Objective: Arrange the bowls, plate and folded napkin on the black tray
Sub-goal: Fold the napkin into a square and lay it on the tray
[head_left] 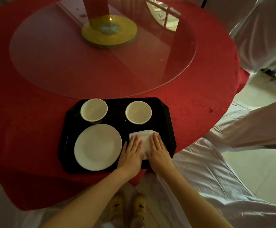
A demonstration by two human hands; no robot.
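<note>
Head view: both hands lie flat, fingers extended, grasping nothing — left hand [131, 152] and right hand [158, 150] pressing the folded napkin [144, 137] onto the black tray [117, 112], right of the plate [97, 147], below two bowls [94, 109] [138, 112]. Step: settling the napkin; next likely calls for lifting both palms without shifting it.

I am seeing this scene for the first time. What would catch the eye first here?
First the black tray at the near edge of the red tablecloth, holding two bowls at the back and a white plate front left. Then the left hand and right hand, both pressed flat on the folded napkin front right.
</note>
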